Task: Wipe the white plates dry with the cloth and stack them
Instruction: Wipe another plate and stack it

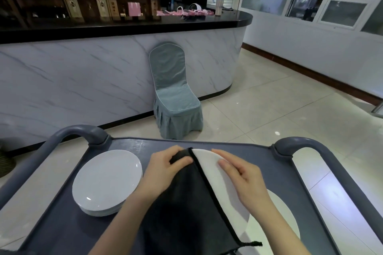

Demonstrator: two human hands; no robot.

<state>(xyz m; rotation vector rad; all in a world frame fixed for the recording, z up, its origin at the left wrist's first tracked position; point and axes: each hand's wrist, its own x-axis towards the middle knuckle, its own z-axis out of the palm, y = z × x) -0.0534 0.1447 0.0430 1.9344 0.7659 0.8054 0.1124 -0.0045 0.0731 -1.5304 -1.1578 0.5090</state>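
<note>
A white plate is held tilted above the grey cart top. A dark cloth drapes over its left half and hangs toward me. My left hand grips the cloth and the plate's far rim through it. My right hand holds the plate's bare right edge, fingers along the rim. A stack of white plates sits on the cart at the left. Another white plate lies flat at the right, partly hidden under my right arm.
The cart has curved grey handles at its far left and far right corners. Beyond it stand a blue-covered chair and a marble-fronted counter. Tiled floor spreads to the right.
</note>
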